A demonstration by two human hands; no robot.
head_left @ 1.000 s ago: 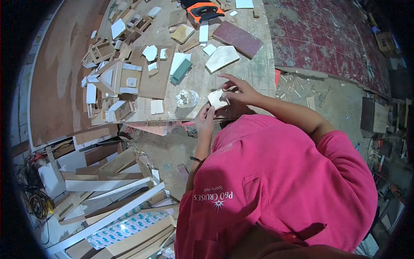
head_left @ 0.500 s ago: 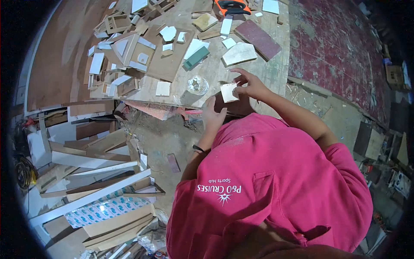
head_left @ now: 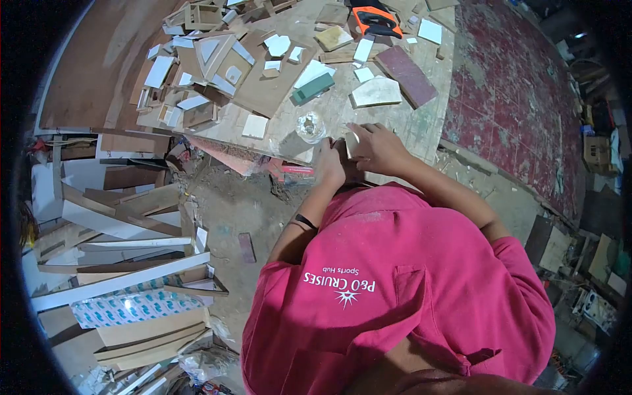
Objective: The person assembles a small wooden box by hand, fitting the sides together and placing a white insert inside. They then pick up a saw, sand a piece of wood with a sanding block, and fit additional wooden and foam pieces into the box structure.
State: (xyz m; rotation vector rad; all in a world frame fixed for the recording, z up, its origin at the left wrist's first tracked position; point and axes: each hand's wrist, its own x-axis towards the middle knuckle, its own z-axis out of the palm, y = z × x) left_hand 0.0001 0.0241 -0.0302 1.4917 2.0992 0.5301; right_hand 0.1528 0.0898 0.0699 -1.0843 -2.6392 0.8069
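Note:
My right hand point(head_left: 378, 148) is closed on a small pale wooden piece point(head_left: 352, 144), held tilted at the table's near edge with the fingers bent over its far side. Close beside it, my left hand point(head_left: 330, 164) has its fingers curled in at a dark reddish-brown surface, most of which the hands cover. I cannot make out what the left fingers grip. A clear round container point(head_left: 309, 126) stands just beyond my left hand. To its left lies a small white square piece point(head_left: 255, 126).
On the wooden table point(head_left: 411, 131) lie a green block point(head_left: 313, 89), a cut pale board point(head_left: 376, 92), a maroon board point(head_left: 406, 76) and an orange-handled saw point(head_left: 376, 21). Wooden offcuts and a small frame structure point(head_left: 224, 62) crowd the left. Long boards point(head_left: 125, 283) are stacked at lower left.
My right hand has lowered and turned, tilting the pale piece from face-up to nearly edge-on. My left hand has come in closer, its fingers now curled. The view has shifted slightly.

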